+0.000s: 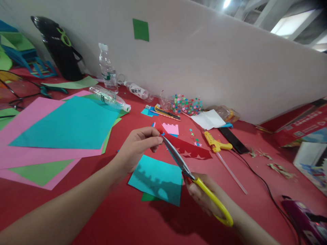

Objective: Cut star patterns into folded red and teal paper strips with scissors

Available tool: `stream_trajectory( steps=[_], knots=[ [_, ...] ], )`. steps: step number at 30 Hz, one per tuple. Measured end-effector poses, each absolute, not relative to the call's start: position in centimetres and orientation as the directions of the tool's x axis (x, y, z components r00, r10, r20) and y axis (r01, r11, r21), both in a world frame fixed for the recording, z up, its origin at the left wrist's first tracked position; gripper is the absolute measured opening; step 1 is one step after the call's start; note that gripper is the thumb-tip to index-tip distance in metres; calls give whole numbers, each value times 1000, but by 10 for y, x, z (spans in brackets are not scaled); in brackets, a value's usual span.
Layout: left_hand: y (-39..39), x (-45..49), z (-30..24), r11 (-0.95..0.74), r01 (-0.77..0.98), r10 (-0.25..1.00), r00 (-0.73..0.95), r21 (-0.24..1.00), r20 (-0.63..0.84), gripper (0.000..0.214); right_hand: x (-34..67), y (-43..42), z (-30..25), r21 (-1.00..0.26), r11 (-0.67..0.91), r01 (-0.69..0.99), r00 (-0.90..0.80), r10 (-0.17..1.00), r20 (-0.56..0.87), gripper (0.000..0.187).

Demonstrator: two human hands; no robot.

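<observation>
Above the red surface [114, 221], here's the left hand [139, 144], its grip pinching one end of the red paper [192, 145]. What a look it has: a narrow strip, star-shaped cutouts along its lower edge, the far end pointing right! The right hand [198, 197] has its grip wrapped round the yellow-handled scissors [201, 186], silver tips right by the left thumb. Below, blue paper [158, 177] catches a ragged shadow.
</observation>
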State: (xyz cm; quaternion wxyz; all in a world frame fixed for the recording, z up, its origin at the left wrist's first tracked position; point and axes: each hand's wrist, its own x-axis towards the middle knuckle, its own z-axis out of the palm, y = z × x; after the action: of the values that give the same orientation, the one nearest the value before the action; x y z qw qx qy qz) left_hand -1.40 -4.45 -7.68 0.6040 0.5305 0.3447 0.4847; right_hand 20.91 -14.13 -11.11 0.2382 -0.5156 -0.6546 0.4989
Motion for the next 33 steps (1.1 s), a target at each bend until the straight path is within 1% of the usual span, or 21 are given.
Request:
stream_trajectory(
  steps=[6, 10, 14, 21, 26, 29, 33],
  knots=[
    [-44, -13, -78, -42, -217, 948, 301, 975, 107, 12, 210, -139, -105, -912, -85, 402, -377, 892, -250, 50],
    [-44, -13, -81, -50, -211, 945, 307, 976, 115, 12, 209, -139, -104, -912, -62, 406, -370, 901, -226, 52],
    [-44, -13, -81, -42, -216, 945, 309, 975, 109, 12, 207, -143, -109, -910, -83, 406, -327, 917, -230, 52],
    [-44, -11, -80, -18, -222, 948, 306, 975, 87, 12, 205, -146, -109, -913, -93, 397, -303, 926, -226, 53],
    [-44, -13, -78, -37, -184, 945, 312, 982, 94, 12, 208, -145, -113, -919, -158, 362, -294, 916, -274, 50],
    [-43, -15, -77, -82, -154, 939, 320, 985, 128, 11, 210, -145, -116, -918, -223, 328, -309, 893, -327, 47],
    [-43, -16, -78, -133, -146, 943, 284, 980, 171, 11, 211, -144, -112, -911, -270, 311, -326, 870, -370, 46]
  ],
)
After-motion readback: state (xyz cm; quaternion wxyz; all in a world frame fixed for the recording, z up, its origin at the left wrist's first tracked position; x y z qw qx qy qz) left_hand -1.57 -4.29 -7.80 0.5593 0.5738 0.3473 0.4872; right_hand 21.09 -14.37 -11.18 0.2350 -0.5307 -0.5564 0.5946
